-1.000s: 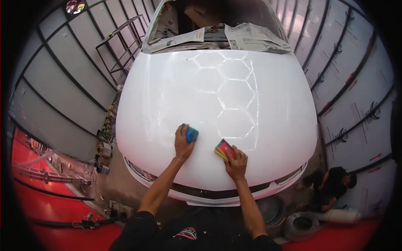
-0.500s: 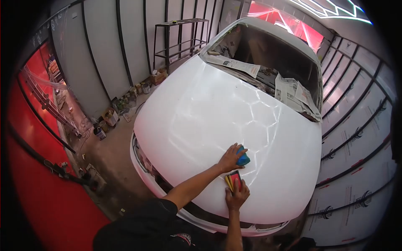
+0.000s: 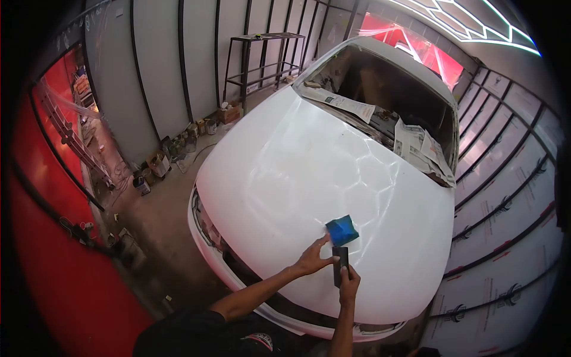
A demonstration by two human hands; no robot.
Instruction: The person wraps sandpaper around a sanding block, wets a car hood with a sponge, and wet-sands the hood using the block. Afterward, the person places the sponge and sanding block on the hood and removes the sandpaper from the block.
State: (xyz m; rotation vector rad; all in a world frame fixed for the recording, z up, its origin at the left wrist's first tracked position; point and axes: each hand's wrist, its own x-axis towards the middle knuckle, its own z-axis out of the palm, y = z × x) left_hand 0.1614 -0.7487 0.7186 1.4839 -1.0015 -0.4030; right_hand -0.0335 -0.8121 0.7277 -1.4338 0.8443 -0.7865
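Note:
My right hand (image 3: 349,285) grips a dark rectangular sanding block (image 3: 341,266), its black face turned up above the white car hood (image 3: 297,172). My left hand (image 3: 313,257) is beside it, thumb reaching to the block's edge and fingers spread away from the thumb. Just past the left fingertips, a creased blue sheet (image 3: 342,230) lies on the hood.
Newspaper sheets (image 3: 413,146) cover the base of the windshield. Cans and boxes (image 3: 159,163) line the left wall, near a black metal rack (image 3: 245,65). Plastic-covered panels (image 3: 496,262) run along the right side.
My left hand has come off the blue sheet and drawn back toward the block. The block has turned in my right hand, from its red and yellow sides to its black face.

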